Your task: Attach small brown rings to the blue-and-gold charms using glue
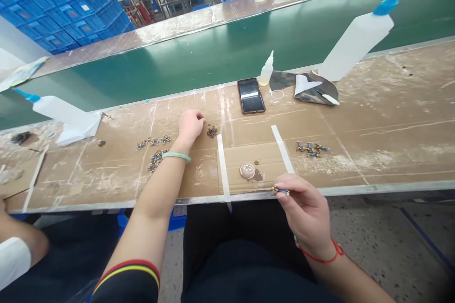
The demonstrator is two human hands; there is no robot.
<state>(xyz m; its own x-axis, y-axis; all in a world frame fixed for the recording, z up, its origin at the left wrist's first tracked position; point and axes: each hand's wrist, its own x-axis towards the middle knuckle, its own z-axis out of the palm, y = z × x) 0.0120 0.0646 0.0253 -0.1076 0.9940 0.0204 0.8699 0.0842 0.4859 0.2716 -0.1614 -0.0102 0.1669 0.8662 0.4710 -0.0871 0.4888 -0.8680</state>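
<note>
My right hand (pixel 306 208) is closed at the front edge of the bench, pinching a small blue and gold metal piece (pixel 281 191) between thumb and fingers. Out on the cardboard surface, my left hand (pixel 192 125) is closed with its fingertips together, just left of a small pile of dark brown bits (pixel 212 131); whatever the fingertips hold, if anything, is hidden. Beside my left forearm lie a heap of similar blue and gold pieces (pixel 155 160) and a loose row of them (pixel 154 142). Another group (pixel 313 148) rests to the right. Between my hands sits a small round clear dish (pixel 247 171).
A phone (pixel 251 95), a small dropper bottle (pixel 266 70) and a camouflage cloth (pixel 316 89) lie near the green belt (pixel 199 52). Large white bottles with blue nozzles stand right (pixel 357 40) and left (pixel 62 111). Another person's arm (pixel 21 232) shows at lower left.
</note>
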